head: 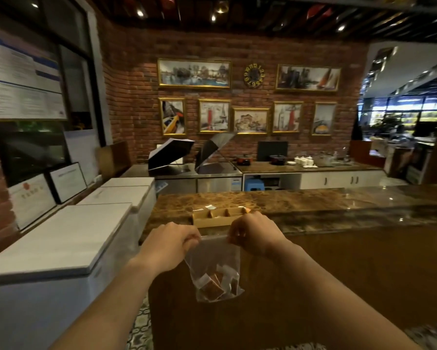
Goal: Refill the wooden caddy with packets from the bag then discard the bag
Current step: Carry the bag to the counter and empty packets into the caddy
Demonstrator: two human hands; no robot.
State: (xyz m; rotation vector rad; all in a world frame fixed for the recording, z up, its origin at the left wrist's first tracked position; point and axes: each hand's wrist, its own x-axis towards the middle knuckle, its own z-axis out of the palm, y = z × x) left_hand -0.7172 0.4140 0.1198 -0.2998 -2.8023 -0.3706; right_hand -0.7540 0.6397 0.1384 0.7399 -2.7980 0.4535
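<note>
A clear plastic bag (213,263) hangs in front of the counter, held by its top edge. My left hand (173,242) pinches the top left corner and my right hand (252,236) pinches the top right. Several brown and white packets (217,285) lie at the bottom of the bag. Just behind my hands, the wooden caddy (218,218) sits on the brown marble counter (313,203), near its front edge. It has several compartments, with a few packets showing at its back and right end. My right hand covers the caddy's right front corner.
White chest freezers (68,238) stand along the left, next to the counter's end. A back counter (310,168) against the brick wall holds pots and white cups. Open steel lids (172,152) stand behind the marble counter. Patterned floor tiles (140,329) show below.
</note>
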